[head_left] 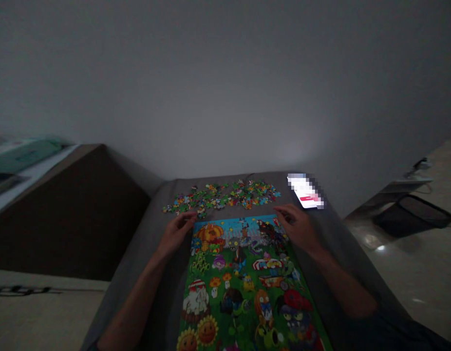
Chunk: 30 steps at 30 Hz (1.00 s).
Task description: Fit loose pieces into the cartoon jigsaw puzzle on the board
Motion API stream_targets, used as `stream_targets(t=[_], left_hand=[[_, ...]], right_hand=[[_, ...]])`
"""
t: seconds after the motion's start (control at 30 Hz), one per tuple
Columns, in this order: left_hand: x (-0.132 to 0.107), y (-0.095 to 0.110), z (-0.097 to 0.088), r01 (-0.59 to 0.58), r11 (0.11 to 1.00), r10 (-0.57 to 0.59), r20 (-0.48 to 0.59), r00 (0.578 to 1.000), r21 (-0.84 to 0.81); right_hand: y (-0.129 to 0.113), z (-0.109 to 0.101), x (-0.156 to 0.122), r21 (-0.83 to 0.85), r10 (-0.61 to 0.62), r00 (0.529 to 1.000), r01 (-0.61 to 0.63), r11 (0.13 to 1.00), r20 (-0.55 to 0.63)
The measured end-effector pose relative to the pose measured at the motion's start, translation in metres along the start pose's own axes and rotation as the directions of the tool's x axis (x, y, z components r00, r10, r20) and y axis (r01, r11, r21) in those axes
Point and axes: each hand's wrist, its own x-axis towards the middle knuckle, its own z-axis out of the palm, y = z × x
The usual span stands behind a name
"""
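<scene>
hands curled, at jigsaw puzzle corners

I can see my left hand and my right hand at the top corners of a big puzzle picture full of bright cartoon plants. My hands hold no pieces that I can see. Past them, loose puzzle pieces lie in a long row on a gray cloth surface, near a glowing phone.
</scene>
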Motion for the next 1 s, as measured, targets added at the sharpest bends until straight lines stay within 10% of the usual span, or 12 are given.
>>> stream_targets(t=[0.47,1.0], left_hand=[[0.050,0.021,-0.007,-0.273,0.777,0.137,0.271,0.953,0.567],[0.055,0.024,-0.005,-0.205,0.846,0.122,0.196,0.973,0.492]], right_hand=[[-0.006,-0.022,-0.014,0.190,0.136,0.989,-0.146,0.971,0.062],[-0.033,-0.036,-0.016,0.226,0.134,0.983,-0.160,0.961,0.127]])
